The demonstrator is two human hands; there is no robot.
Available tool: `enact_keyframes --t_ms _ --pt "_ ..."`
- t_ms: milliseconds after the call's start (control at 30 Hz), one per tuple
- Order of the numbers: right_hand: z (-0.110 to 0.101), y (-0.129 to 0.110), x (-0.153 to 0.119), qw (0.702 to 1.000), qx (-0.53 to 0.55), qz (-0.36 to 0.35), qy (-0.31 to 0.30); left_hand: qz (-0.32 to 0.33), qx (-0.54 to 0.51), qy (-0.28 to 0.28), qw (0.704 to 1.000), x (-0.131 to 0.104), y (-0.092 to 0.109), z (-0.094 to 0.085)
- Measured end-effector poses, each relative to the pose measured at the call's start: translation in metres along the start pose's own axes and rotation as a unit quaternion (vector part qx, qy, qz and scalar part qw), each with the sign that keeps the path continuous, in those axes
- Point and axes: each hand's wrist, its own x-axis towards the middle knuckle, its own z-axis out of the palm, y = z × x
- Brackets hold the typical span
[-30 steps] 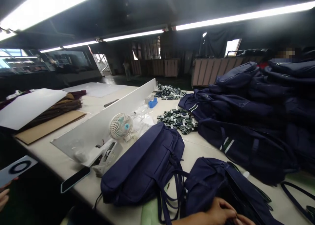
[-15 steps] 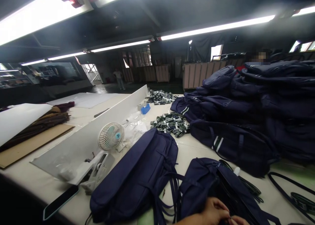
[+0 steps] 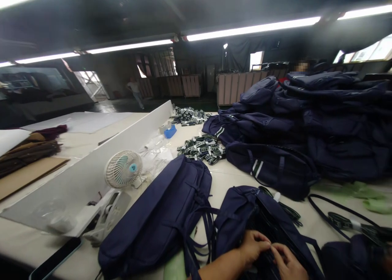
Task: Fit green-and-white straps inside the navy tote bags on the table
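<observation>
My left hand and my right hand meet fingertip to fingertip over the opening of a navy bag. Thumb and fingers of each hand are pinched together. Whatever lies between them is too small to make out. The bag rests on the table with its long zip side open and its inside dark. Just left of it lies a second navy bag, closed, with loose straps trailing between the two. A coiled dark-and-green strap with a white band sits behind the open bag.
A large heap of navy bags fills the right. Bundled striped straps, a blue tape dispenser and a small fan stand along a white divider. A phone lies at the front left. Green cloth lies at right.
The view has turned to the right, so more of both hands and the right side of the table shows. My fingertips stay together at the open bag.
</observation>
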Motion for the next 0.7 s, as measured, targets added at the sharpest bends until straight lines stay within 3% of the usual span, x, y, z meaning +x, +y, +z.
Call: enact_keyframes --t_ms 133,233,367,700 --pt "0.000 -0.031 -0.020 0.996 -0.036 -0.064 0.042 0.022 0.002 -0.035 0.999 -0.011 0.018 -0.001" --pt "0.001 -0.044 -0.020 0.993 -0.064 -0.064 0.077 0.016 -0.022 -0.053 0.998 -0.008 0.022 -0.002" --pt "0.002 -0.038 -0.015 0.991 -0.087 -0.044 0.089 -0.039 -0.056 -0.111 0.991 0.007 0.010 0.000" --pt "0.001 -0.038 -0.019 0.993 -0.091 -0.014 0.079 -0.099 -0.121 -0.137 0.978 0.004 0.009 -0.002"
